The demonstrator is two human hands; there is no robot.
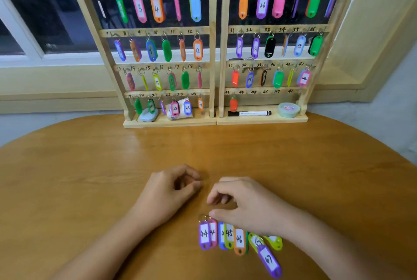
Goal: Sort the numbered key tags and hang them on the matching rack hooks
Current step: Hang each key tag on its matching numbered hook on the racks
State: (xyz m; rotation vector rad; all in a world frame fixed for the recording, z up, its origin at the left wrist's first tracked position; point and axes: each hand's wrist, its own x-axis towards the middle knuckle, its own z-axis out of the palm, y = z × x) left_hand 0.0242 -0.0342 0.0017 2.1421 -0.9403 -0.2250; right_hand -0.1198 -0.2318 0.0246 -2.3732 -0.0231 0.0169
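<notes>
Numbered plastic key tags (229, 234), marked 44 to 47, lie in a row by the near edge of the round wooden counter (112, 167), right of its middle. Their long axes run near-to-far with the ring ends toward the far edge, though the purple 47 tag (269, 261) slants. You're at the pick-up: your right grip (246, 203) curls over the rings, thumb beside the purple 44 tag (204, 234), pinching or not I cannot tell, and your left grip (167, 191) rests loosely curled, holding nothing visible. Next, I judge, lift one ring to the bare bottom rail (264, 92) of the right-hand pale wooden rack (224, 54).
</notes>
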